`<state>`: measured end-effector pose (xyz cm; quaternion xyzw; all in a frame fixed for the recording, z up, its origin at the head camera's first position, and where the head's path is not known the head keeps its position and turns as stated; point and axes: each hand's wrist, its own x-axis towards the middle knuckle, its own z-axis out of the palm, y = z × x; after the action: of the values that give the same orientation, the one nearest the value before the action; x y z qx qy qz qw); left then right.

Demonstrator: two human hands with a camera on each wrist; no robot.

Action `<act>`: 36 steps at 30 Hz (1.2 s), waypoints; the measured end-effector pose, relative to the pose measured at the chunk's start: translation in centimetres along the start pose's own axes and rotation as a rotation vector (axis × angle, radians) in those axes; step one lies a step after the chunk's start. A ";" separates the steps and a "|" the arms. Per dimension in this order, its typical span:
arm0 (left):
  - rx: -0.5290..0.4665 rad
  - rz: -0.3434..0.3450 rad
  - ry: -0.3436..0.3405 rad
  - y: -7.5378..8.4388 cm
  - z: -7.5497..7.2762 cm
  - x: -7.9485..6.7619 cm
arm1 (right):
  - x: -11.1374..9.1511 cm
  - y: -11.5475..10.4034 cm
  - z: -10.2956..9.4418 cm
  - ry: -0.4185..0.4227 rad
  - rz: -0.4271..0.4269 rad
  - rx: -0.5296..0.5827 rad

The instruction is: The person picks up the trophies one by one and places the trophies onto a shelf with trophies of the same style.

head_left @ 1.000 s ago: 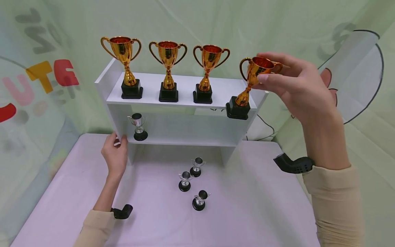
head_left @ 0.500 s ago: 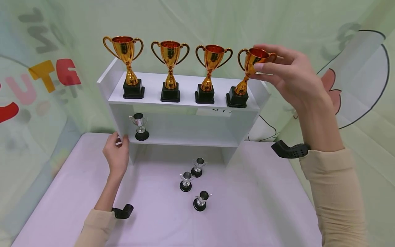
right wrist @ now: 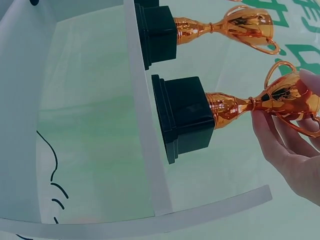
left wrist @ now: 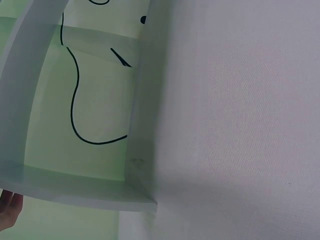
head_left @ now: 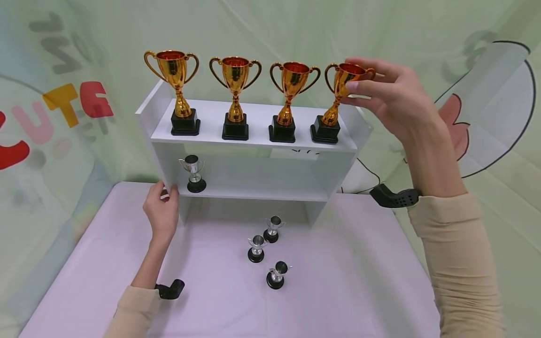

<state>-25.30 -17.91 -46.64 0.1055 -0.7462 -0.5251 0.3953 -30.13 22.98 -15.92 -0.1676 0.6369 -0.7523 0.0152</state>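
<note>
My right hand (head_left: pixel 395 96) holds a gold trophy cup (head_left: pixel 347 82) with a black square base by its bowl. The trophy leans slightly at the right end of the white shelf's (head_left: pixel 258 146) top board; whether its base sits flat I cannot tell. Three more gold trophies stand left of it, among them the nearest one (head_left: pixel 291 84). My left hand (head_left: pixel 162 211) grips the front edge of the shelf's left side panel; in the left wrist view only some fingertips (left wrist: pixel 10 207) show against the panel. On the middle board, at its left, stands a silver trophy (head_left: pixel 194 171).
Three small silver trophies stand on the white-covered table (head_left: pixel 338 281) before the shelf: a back one (head_left: pixel 274 227), a middle one (head_left: pixel 256 248) and a front one (head_left: pixel 276 274). A pale green printed curtain (head_left: pixel 338 28) hangs behind. A dark cable (head_left: pixel 369 171) shows right of the shelf.
My right hand has raised the gold trophy from before the top board's front edge and moved it back over the board, turning it more upright. The left hand has kept its grip.
</note>
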 end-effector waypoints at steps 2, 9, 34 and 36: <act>-0.001 0.003 0.004 0.0 0.0 0.0 | 0.1 0.1 -0.1 0.004 0.006 -0.005; -0.012 0.004 0.011 0.0 -0.1 -0.1 | 0.3 0.2 0.0 -0.012 0.013 -0.018; -0.017 -0.016 -0.006 0.0 -0.1 -0.1 | -1.7 0.6 -2.8 -0.038 -0.011 0.059; -0.019 -0.010 -0.004 0.0 -0.1 -0.1 | -2.0 0.5 -3.2 -0.026 -0.004 0.085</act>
<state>-25.18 -17.92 -46.70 0.1046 -0.7413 -0.5344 0.3922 -29.18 26.41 -17.33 -0.1779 0.6038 -0.7765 0.0290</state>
